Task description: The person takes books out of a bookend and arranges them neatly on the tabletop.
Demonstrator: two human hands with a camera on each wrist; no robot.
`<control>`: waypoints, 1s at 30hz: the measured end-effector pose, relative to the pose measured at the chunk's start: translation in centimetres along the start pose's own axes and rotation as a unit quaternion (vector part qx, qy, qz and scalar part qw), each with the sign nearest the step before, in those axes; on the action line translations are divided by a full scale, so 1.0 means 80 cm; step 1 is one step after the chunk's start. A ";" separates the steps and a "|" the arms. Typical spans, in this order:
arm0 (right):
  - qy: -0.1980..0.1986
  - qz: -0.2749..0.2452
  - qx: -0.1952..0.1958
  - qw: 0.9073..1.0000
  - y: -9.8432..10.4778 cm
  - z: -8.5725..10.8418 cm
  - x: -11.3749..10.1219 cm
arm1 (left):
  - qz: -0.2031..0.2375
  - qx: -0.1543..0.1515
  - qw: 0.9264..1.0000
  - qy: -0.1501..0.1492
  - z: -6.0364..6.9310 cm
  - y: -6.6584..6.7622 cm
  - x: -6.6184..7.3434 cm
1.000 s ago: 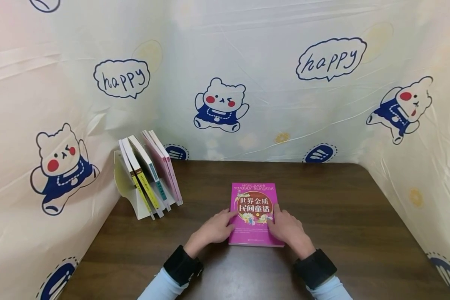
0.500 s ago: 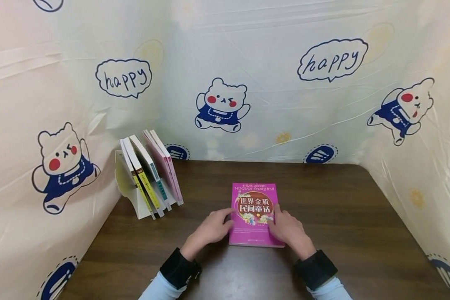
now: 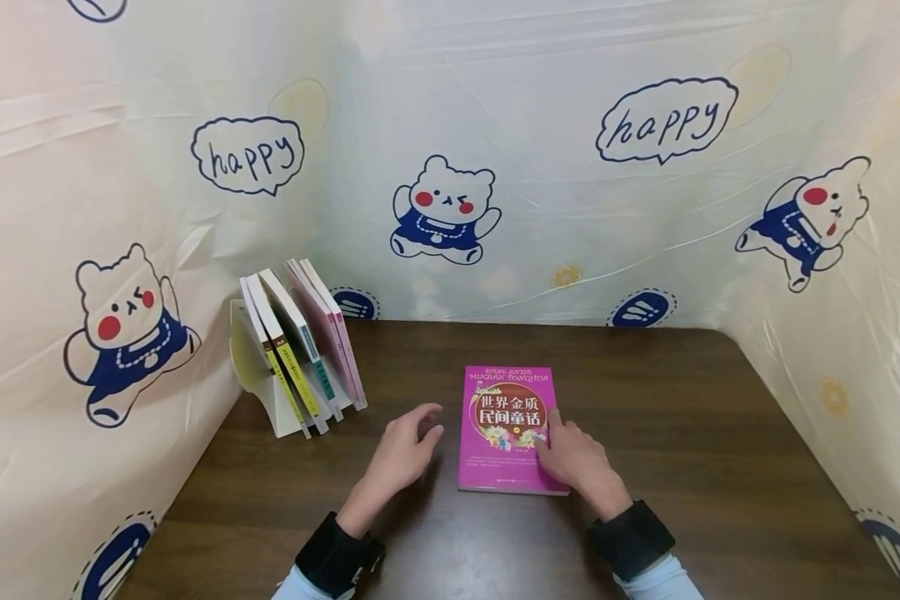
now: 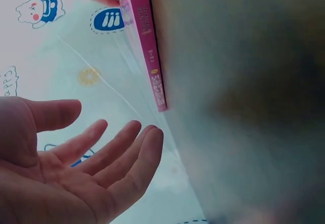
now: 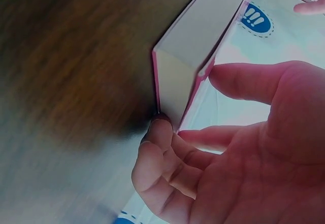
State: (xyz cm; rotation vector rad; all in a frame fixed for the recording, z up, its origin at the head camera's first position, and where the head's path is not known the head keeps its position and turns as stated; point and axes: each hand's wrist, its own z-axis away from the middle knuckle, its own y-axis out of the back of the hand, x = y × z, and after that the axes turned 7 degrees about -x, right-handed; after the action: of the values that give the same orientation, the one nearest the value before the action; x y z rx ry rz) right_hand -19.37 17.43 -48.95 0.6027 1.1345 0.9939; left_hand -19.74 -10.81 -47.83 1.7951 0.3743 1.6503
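While the pink book (image 3: 504, 429) lies flat on the brown bench (image 3: 690, 433), front cover up and its title upright to the person, the right hand (image 3: 576, 458) has its grip pinching the right side of it, thumb on the cover and fingers curled at the page edge, one fingertip against the lower cover. On the other side the left hand (image 3: 401, 450) hangs near the book but apart from it, its grip spread, fingers loosely bent and thumb well away from them; the left wrist view shows the book's spine facing this side. Near the back left of the bench stands a pale book holder (image 3: 249, 358), with several books (image 3: 311, 354) side by side at a tilt, their spines yellow, teal and pink. Black bands (image 3: 630, 540) circle both wrists at the ends of light blue sleeves (image 3: 660, 579), and a pale sheet (image 3: 532, 192) printed with bears and "happy" hangs behind and at both sides
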 end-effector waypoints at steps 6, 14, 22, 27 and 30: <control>0.000 0.001 -0.001 1.000 0.000 0.000 -0.001 | 0.002 0.037 0.999 0.010 0.013 0.007 -0.008; 0.002 -0.001 0.002 1.000 -0.001 -0.001 -0.002 | 0.025 0.106 0.994 0.001 0.027 0.026 -0.021; 0.002 0.004 0.006 1.000 0.000 -0.001 0.000 | 0.027 0.160 0.986 0.032 0.037 0.053 -0.033; 0.005 0.001 0.006 1.000 0.001 0.000 0.000 | 0.006 0.187 0.981 0.050 0.047 0.067 -0.045; 0.006 -0.002 0.005 1.000 0.000 0.000 0.001 | 0.001 0.190 0.979 0.069 0.052 0.075 -0.052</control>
State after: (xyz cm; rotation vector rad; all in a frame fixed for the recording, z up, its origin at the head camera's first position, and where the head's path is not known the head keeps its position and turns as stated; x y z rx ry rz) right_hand -19.41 17.49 -48.95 0.6030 1.1500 0.9907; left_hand -17.73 -18.98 -47.18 1.9514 0.7979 1.8021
